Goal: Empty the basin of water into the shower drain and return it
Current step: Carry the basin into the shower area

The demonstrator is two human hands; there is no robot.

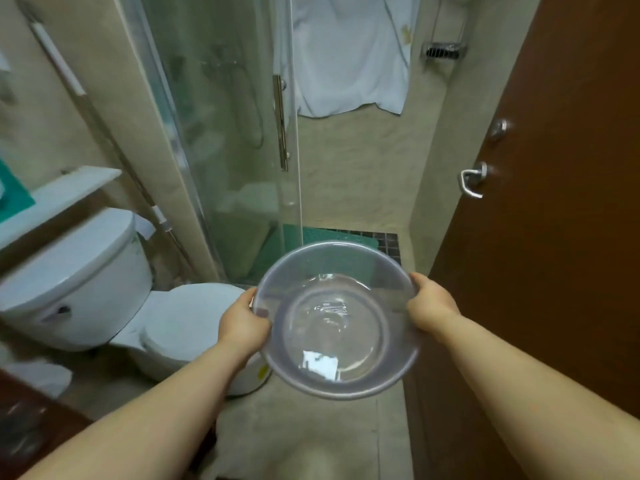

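A round clear plastic basin (337, 382) with water rippling in its bottom is held level in front of me, above the bathroom floor. My left hand (244, 320) grips its left rim and my right hand (431, 308) grips its right rim. Just beyond the basin lies the shower floor, with a green mat (325, 237) and dark mosaic tiles (386, 242). The drain itself is not visible.
The glass shower door (242, 133) with a metal handle (281, 123) stands to the left of the opening. A white toilet (104, 289) is on the left. A brown door (554, 168) with a lever handle (472, 181) is on the right. A white towel (349, 53) hangs inside the shower.
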